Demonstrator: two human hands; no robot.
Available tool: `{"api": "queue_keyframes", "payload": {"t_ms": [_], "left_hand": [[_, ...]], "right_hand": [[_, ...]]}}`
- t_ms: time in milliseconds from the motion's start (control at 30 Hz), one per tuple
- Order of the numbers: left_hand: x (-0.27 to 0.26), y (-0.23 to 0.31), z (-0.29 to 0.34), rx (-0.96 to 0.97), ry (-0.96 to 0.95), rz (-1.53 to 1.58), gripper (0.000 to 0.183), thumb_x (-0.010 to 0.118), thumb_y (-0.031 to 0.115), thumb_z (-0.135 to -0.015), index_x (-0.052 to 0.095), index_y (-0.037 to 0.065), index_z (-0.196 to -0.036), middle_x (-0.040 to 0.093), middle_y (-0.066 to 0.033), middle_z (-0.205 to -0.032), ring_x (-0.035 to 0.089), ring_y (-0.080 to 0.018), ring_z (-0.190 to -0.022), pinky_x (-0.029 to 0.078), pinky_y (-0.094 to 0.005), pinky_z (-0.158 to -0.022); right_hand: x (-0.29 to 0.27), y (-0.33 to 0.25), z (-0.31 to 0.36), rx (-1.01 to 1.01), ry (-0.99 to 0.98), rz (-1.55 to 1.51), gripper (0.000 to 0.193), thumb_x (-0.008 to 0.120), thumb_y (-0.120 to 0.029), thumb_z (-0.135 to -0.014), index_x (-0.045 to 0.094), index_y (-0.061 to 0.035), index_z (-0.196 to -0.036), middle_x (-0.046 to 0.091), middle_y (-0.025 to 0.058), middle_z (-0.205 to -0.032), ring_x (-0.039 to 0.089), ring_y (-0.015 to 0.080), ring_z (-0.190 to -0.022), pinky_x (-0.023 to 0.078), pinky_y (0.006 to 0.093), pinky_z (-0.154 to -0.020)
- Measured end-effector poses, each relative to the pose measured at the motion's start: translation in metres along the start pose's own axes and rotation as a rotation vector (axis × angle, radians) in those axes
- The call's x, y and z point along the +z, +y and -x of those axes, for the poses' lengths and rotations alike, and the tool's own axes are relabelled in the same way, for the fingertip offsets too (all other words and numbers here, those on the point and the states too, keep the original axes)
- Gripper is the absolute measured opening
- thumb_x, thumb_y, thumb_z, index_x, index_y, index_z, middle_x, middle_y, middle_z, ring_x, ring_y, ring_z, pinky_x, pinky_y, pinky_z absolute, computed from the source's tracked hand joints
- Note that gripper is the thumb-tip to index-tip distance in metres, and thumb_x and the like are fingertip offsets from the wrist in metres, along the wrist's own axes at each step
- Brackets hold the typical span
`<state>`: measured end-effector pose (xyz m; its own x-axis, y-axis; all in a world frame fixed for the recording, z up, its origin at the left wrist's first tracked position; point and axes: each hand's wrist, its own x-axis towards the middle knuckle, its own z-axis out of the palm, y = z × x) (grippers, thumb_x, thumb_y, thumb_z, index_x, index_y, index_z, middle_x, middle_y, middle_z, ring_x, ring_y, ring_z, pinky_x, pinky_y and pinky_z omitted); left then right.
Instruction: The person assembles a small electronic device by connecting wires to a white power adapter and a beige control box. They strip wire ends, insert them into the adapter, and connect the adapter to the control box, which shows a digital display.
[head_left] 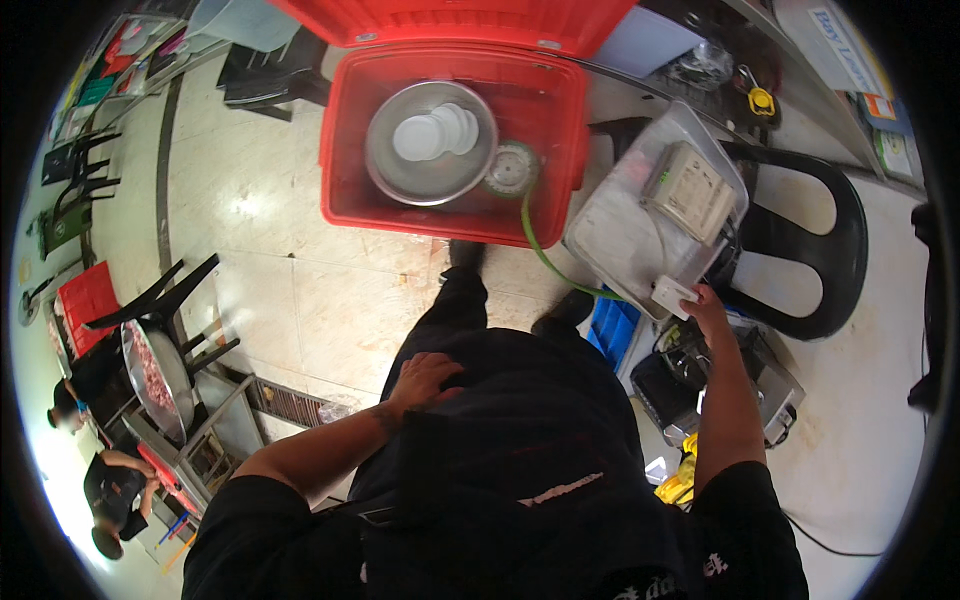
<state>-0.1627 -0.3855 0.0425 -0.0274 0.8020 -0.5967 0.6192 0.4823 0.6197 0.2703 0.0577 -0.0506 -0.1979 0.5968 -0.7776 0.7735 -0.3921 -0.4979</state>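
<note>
My right hand grips a small white block at the near corner of a clear plastic tub. In that tub lies a beige boxy device, with a thin cable running down from it. My left hand lies on my dark clothing at the lap, fingers stretched out and holding nothing. Ahead of me stands an open red cooler box. Inside it a round metal bowl holds several white discs. Beside the bowl sits a round pale green-rimmed object; a green strap or hose runs from there toward the tub.
A black plastic chair stands under and beside the tub. Below are a blue crate, a black case and yellow items. At far left, two people work near a large metal basin of pinkish pieces.
</note>
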Motion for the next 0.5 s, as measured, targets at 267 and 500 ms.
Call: {"api": "queue_keyframes", "payload": {"t_ms": [267, 500], "left_hand": [[-0.002, -0.003, -0.006, 0.061, -0.027, 0.010, 0.044, 0.074, 0.038, -0.084, 0.065, 0.021, -0.123, 0.057, -0.0059, -0.124, 0.052, -0.0310, -0.119, 0.042, -0.0463, -0.100], [-0.006, 0.001, -0.013, 0.003, -0.114, 0.007, 0.045, 0.073, 0.040, -0.085, 0.064, 0.020, -0.124, 0.056, -0.0067, -0.127, 0.049, -0.0319, -0.122, 0.040, -0.0466, -0.102]], "right_hand": [[-0.013, 0.007, 0.002, 0.013, -0.017, -0.065, 0.050, 0.077, -0.006, -0.083, 0.054, -0.0034, -0.127, 0.064, 0.0052, -0.116, 0.058, 0.0182, -0.112, 0.041, 0.0307, -0.101], [-0.014, -0.005, 0.015, 0.024, -0.023, -0.193, 0.048, 0.077, -0.009, -0.085, 0.054, -0.0048, -0.127, 0.063, 0.0055, -0.117, 0.057, 0.0185, -0.110, 0.039, 0.0309, -0.099]]}}
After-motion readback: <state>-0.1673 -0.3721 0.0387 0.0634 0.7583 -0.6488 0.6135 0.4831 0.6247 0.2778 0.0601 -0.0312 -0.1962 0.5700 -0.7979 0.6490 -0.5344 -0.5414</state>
